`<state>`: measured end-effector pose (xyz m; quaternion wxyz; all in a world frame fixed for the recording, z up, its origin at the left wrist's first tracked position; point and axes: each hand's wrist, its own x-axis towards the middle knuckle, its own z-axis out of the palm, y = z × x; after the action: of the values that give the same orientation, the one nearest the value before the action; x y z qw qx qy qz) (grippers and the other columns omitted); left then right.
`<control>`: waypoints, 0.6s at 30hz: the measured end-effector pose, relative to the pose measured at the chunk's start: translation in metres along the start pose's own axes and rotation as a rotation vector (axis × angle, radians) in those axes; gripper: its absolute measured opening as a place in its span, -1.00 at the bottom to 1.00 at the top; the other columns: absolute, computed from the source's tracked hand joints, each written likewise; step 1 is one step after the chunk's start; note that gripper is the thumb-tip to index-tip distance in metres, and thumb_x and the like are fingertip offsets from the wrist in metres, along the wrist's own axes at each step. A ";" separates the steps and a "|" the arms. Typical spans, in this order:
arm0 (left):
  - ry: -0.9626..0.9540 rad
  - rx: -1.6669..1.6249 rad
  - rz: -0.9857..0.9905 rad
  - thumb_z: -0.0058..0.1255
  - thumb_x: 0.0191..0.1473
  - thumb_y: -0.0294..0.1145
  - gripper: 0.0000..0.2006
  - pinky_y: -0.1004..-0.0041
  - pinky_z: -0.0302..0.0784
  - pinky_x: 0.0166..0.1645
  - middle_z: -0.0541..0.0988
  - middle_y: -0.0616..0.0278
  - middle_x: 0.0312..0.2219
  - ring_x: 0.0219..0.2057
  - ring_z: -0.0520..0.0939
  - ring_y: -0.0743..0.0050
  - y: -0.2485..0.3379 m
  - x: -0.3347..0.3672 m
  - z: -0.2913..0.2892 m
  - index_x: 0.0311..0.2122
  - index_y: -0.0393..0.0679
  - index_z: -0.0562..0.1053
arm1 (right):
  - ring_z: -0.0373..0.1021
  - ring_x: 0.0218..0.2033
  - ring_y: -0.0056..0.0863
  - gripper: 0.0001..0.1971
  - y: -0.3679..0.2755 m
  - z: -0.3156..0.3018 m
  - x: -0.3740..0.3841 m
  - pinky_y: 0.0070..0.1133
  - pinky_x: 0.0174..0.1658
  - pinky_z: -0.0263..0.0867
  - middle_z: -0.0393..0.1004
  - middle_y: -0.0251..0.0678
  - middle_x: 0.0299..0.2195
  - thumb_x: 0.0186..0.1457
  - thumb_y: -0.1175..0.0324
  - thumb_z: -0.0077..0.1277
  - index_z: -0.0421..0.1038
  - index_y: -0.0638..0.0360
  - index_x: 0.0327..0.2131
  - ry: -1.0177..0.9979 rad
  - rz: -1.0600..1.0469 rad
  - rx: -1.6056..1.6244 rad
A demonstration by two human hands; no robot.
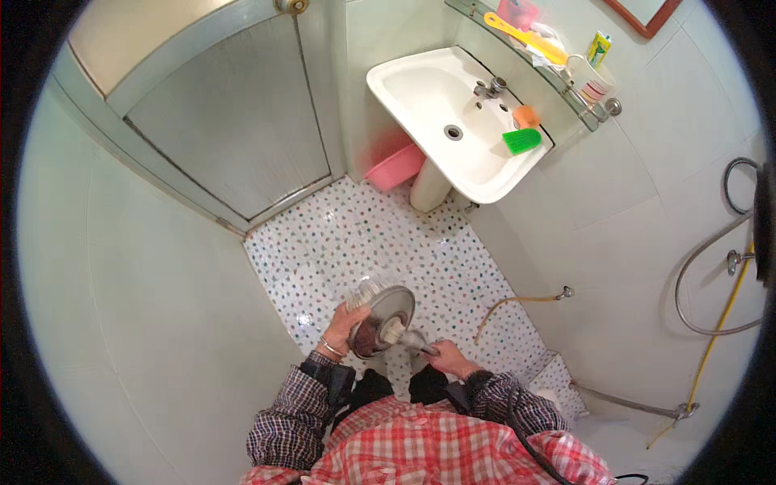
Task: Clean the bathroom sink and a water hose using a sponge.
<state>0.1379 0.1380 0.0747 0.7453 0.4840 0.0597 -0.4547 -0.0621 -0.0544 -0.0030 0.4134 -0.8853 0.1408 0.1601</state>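
Note:
My left hand (pixel 345 326) grips the rim of a round metal dish (pixel 402 302), which is tilted over the floor. Its face has a wide shiny rim and a reddish-brown area inside. My right hand (pixel 453 358) is closed round the handle of a grey tool (pixel 415 342); its exact kind is too small to tell. The tool's far end points at the middle of the dish, where a whitish patch (pixel 394 330) shows. Something clear and streaky, perhaps water, shows just beyond the dish's far rim.
A white washbasin (pixel 412 81) stands ahead on the right, with a green brush (pixel 521 141) on it. Beneath sits a pink tub (pixel 396 167). A grey door (pixel 234 121) is at the far left. Hoses (pixel 683 279) and taps (pixel 564 293) line the right wall.

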 end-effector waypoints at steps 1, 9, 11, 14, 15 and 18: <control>-0.070 -0.045 0.008 0.00 -0.15 -0.37 -0.67 0.58 0.34 -0.23 0.43 0.34 -0.35 -0.34 0.44 0.60 0.010 0.005 0.013 -0.21 -0.21 0.31 | 0.20 -0.73 -0.54 -0.78 0.006 0.000 0.007 -0.53 -0.58 0.15 0.26 -0.17 -0.78 -0.18 0.26 -0.05 0.34 0.25 -0.60 -0.015 0.019 0.070; -0.263 -0.209 -0.053 -0.02 -0.22 -0.39 -0.50 0.47 0.32 -0.13 0.40 0.21 -0.27 -0.25 0.43 0.47 0.003 0.023 0.020 -0.09 -0.28 0.20 | 0.30 -0.46 -0.49 -0.63 0.010 -0.016 0.012 -0.56 -0.36 0.21 0.38 -0.16 -0.48 -0.15 0.19 -0.01 0.31 0.17 -0.25 -0.235 0.136 0.222; -0.321 -0.196 -0.050 0.00 -0.28 -0.33 -0.41 0.39 0.28 -0.07 0.36 0.12 -0.21 -0.20 0.41 0.35 0.006 0.027 0.020 -0.06 -0.30 0.15 | 0.18 -0.12 -0.37 -0.31 0.001 -0.045 0.018 -0.55 -0.04 0.06 0.19 -0.11 -0.10 -0.14 0.09 -0.01 -0.06 0.03 0.06 -0.547 0.036 0.668; -0.369 -0.091 -0.026 0.03 -0.34 -0.30 -0.30 0.33 0.23 -0.02 0.31 0.04 -0.14 -0.14 0.38 0.25 0.001 0.030 0.015 -0.02 -0.33 0.09 | 0.05 0.00 -0.33 -0.15 0.020 -0.070 0.026 -0.47 0.06 -0.07 0.00 -0.10 0.01 -0.14 -0.04 -0.06 -0.36 -0.03 0.10 -0.623 0.055 1.424; -0.345 -0.114 -0.084 0.06 -0.38 -0.29 -0.25 0.35 0.18 0.01 0.28 0.03 -0.11 -0.10 0.34 0.23 0.003 0.030 0.023 -0.01 -0.34 0.06 | 0.05 0.00 -0.33 -0.15 0.022 -0.074 0.034 -0.47 0.06 -0.07 0.00 -0.10 0.01 -0.14 -0.04 -0.06 -0.36 -0.03 0.10 -0.625 0.037 1.428; -0.372 -0.022 -0.111 0.07 -0.39 -0.31 -0.22 0.38 0.08 0.06 0.24 0.03 -0.08 -0.05 0.28 0.23 0.015 0.032 0.052 0.01 -0.34 0.04 | -0.06 0.04 -0.29 -0.11 0.016 -0.087 0.059 -0.44 0.08 -0.11 -0.10 -0.19 0.06 -0.15 -0.08 -0.08 -0.43 0.04 0.09 -0.673 0.349 1.931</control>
<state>0.1493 0.0797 0.0948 0.7224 0.3796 -0.0473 -0.5761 0.0005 -0.1384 0.0153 0.9358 -0.0539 0.2129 0.2757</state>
